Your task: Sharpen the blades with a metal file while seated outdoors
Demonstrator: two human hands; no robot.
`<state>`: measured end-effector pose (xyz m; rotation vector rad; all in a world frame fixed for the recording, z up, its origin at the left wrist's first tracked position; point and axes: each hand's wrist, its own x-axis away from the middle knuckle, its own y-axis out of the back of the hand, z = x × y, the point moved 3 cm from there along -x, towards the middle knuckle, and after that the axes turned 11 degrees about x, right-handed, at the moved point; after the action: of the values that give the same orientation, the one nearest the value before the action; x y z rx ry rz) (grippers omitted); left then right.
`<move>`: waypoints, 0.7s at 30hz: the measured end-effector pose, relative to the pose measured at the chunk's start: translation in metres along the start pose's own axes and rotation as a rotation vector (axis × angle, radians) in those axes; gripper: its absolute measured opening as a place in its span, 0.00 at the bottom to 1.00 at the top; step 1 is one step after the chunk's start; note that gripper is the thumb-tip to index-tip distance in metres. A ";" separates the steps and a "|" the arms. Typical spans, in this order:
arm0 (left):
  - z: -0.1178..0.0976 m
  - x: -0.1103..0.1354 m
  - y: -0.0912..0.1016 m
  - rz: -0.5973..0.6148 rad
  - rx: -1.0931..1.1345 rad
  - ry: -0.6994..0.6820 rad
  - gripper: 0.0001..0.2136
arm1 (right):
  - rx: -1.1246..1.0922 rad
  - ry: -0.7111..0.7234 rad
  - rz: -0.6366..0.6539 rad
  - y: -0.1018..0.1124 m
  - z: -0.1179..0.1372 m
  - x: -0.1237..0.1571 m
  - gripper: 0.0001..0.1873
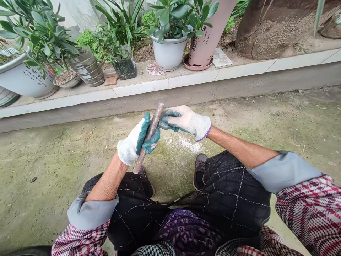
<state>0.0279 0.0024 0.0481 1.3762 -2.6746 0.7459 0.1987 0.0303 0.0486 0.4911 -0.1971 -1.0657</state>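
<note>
Both of my hands wear white knit gloves with teal-coated fingers. My left hand (pixel 134 140) is wrapped round the middle of a brown, stick-like rod (pixel 156 117) that slants from lower left to upper right above my knees. My right hand (pixel 186 122) reaches in from the right, its curled fingertips touching the rod's upper part beside my left fingers. The rod's lower end pokes out below my left glove, near my left shoe.
I sit low over mossy concrete ground (pixel 53 160), with a patch of white powder (pixel 186 144) under my hands. A tiled ledge (pixel 141 87) behind carries several potted plants: a white pot (pixel 169 53), a pink pot (pixel 204 46), a cut plastic bottle (pixel 87 67).
</note>
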 end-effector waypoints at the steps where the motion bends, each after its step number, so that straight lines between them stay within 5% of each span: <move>1: -0.001 0.001 -0.001 -0.029 -0.028 -0.010 0.26 | 0.033 -0.007 -0.011 0.000 0.000 0.000 0.09; 6: -0.006 -0.001 0.001 -0.293 -0.314 -0.096 0.15 | 0.383 0.050 -0.078 0.001 0.006 0.002 0.13; 11: -0.009 -0.010 0.018 -0.548 -1.024 -0.113 0.11 | 0.872 0.024 0.032 -0.007 0.018 0.008 0.12; 14: -0.004 -0.013 0.023 -0.491 -1.412 0.023 0.11 | 1.065 0.010 0.182 -0.010 0.024 0.010 0.10; 16: 0.002 -0.013 0.020 -0.356 -1.475 0.088 0.10 | 1.073 0.007 0.192 -0.005 0.022 0.007 0.09; 19: 0.007 -0.006 0.009 -0.130 -1.254 0.044 0.09 | 0.824 0.022 0.088 0.008 0.010 -0.001 0.09; 21: 0.004 0.001 0.003 -0.084 -1.006 0.000 0.10 | 0.588 0.062 0.051 0.012 -0.001 -0.007 0.11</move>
<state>0.0251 0.0016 0.0439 1.1293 -2.3330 -0.5631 0.2051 0.0408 0.0536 1.0397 -0.4704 -0.9327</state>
